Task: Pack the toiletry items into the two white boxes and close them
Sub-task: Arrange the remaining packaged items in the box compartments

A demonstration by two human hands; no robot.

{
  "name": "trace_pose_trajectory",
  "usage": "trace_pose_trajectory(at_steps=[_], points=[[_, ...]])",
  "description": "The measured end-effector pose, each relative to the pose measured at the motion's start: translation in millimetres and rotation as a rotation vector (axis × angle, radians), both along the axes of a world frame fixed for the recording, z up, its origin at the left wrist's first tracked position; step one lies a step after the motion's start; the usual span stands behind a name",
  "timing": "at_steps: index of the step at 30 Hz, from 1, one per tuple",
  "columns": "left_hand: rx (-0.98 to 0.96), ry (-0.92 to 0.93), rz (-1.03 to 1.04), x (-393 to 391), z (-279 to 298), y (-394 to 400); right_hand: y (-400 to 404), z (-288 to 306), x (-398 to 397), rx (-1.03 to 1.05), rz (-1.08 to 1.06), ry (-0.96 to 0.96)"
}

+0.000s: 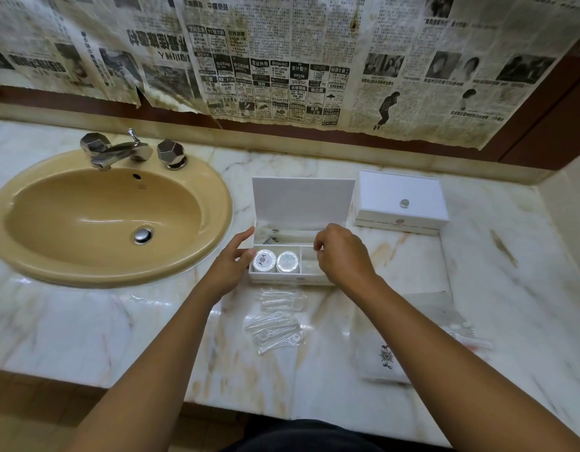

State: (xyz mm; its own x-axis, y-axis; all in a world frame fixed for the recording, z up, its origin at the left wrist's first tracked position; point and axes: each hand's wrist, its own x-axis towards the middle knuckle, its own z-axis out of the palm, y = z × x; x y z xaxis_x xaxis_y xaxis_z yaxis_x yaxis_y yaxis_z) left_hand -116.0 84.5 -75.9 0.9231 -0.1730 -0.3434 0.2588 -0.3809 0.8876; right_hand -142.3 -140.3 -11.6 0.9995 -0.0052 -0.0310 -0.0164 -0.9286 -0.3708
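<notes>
Curling over the right-hand front compartment, the fingertips (317, 247) of the right hand (342, 256) are bunched as if pinching something small, but whether they hold anything I cannot tell — the knuckles hide it. The left hand (231, 261) lies relaxed, thumb and fingers straight against the left end wall of the open white compartmented box (293, 279), steadying it rather than gripping.

Inside, two round white foil-topped tubs (276, 261) sit side by side in the front-left compartment, touching. The long rear compartment holds some clear-wrapped items with a dark printed mark, too blurred to name. The hinged lid (303, 199) stands upright behind.

To do this step well, I would say, the left hand should brace that wall while the right lowers its item flat into the compartment, so nothing rides above the rim and blocks the lid.

Plenty remains, by my judgement: a heap of clear plastic-wrapped white picks (277, 321) lies on the marble counter (86, 321) just in front of the box, and a white printed sachet (383, 357) sits to the right beneath the forearm. The second white box with a small round knob (401, 203) stands shut, beside the lid. The tan oval basin (109, 220) is well to the left.
</notes>
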Motion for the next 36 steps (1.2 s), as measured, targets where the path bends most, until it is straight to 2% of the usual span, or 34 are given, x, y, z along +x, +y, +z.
trace_pose_trajectory(at_steps=[10,14,20,23,27,31,33,36], points=[[0.0,0.002,0.004,-0.1,1.6,-0.5,-2.2,-24.3,1.1,0.004,-0.042,0.267],[-0.008,0.002,0.003,-0.3,1.8,-0.3,-0.3,-23.5,2.5,0.012,-0.047,0.283],[-0.016,0.013,-0.001,-0.5,3.8,-0.4,0.8,-24.4,0.7,0.151,0.034,0.378],[-0.004,0.011,-0.005,-0.7,3.9,0.0,1.9,-27.3,-1.5,0.123,0.022,0.305],[-0.004,0.003,-0.009,-0.4,4.3,-0.2,9.9,-24.0,-7.6,0.174,-0.004,-0.031],[-0.022,-0.007,-0.013,-0.8,4.0,-1.7,29.5,-16.7,-22.8,0.26,0.162,-0.253],[-0.025,-0.004,-0.009,-1.3,4.3,-2.2,39.8,-17.2,-31.6,0.263,0.252,-0.234],[-0.014,-0.006,-0.008,-0.8,4.1,-1.9,50.3,-23.7,-41.8,0.2,0.365,-0.024]])
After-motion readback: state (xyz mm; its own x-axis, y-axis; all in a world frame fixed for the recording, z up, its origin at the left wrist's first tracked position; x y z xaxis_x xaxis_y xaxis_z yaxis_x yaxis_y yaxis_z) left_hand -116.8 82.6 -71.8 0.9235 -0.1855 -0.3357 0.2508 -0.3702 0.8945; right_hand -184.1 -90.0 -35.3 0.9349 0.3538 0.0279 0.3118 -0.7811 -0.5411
